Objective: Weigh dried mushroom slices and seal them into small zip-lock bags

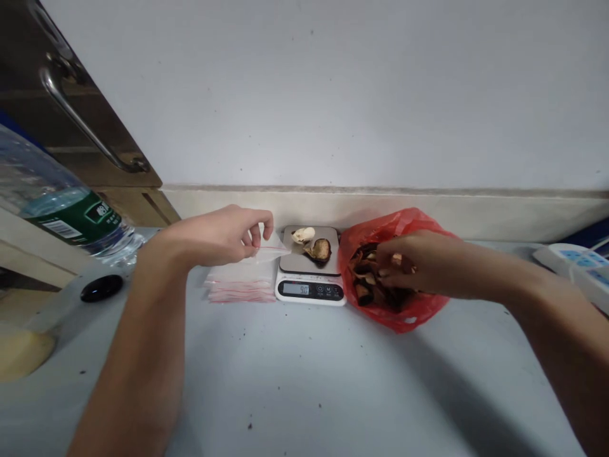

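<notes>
My left hand (233,235) is closed in a pinch on a small clear zip bag (272,251) with a red seal line. The bag's tip reaches the left edge of a digital kitchen scale (284,265), whose display seems to read 9.0. Two dried pieces lie on its plate: a pale, curled piece (303,235) and a dark-rimmed brown piece (321,250). My right hand (409,263) reaches into a red plastic bag (419,219) holding brown, dried, bark-like pieces (365,293). Its fingers are apart among them; nothing is visibly gripped.
Flat zip bags (240,291) are stacked left of the scale. A water bottle (71,209) and a black oval object (101,288) are at the left. A white device with blue buttons (578,266) sits far right. Behind the table rises a white wall (333,95).
</notes>
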Motion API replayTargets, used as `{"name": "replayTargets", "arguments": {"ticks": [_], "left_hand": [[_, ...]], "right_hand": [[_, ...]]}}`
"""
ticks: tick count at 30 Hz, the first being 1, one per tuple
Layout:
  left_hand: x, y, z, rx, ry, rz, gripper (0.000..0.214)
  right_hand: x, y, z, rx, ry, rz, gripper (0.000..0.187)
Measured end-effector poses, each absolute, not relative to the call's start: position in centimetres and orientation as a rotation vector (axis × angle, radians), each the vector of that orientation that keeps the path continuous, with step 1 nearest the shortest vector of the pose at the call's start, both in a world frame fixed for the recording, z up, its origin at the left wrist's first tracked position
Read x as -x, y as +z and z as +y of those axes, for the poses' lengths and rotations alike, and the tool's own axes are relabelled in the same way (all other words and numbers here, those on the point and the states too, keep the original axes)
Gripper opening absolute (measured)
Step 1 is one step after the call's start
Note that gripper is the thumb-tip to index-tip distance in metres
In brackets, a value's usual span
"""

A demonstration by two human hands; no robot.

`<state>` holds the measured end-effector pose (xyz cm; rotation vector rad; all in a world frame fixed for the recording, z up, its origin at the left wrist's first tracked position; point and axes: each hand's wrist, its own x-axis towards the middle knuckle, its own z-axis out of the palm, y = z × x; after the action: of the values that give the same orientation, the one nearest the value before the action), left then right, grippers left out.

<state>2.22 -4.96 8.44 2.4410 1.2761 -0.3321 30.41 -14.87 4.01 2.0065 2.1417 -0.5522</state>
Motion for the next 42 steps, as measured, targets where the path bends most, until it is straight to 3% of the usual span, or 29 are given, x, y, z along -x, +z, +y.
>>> {"name": "replayTargets", "arguments": {"ticks": [2, 6, 13, 16, 23, 29, 42], "left_hand": [[-2.1, 8.3, -4.8, -2.441, -0.325, 1.263, 0.024], [-1.9, 8.4, -4.9, -2.413, -0.328, 1.288, 0.028], [-2.2, 8.6, -5.2, -2.414, -0.322, 1.285, 0.026], [-2.2, 8.6, -5.2, -2.403, -0.318, 1.273, 0.024], [-2.2, 8.4, -5.1, -2.381, -0.311, 1.272, 0.022], [-2.2, 8.3, -5.0, -2.390, -0.321, 1.277, 0.026], [-2.2, 8.4, -5.0, -2.352, -0.333, 1.286, 0.028]], "right_hand": [[-30.9, 4.4, -14.4, -2.147, -0.540, 2.190, 0.005], [-31.2, 4.4, -13.9, -2.213, -0.536, 2.363, 0.020], [-31.0, 5.0, -14.3, -2.268, -0.531, 2.313, 0.015], [-30.9, 5.5, -14.4, -2.226, -0.498, 2.349, 0.023], [-27.7, 5.4, -13.9, -1.968, -0.570, 2.663, 0.023], [-24.2, 3.9, -10.7, -1.969, -0.388, 2.667, 0.023], [-24.7, 4.5, -10.4, -2.055, -0.557, 2.627, 0.024]]}}
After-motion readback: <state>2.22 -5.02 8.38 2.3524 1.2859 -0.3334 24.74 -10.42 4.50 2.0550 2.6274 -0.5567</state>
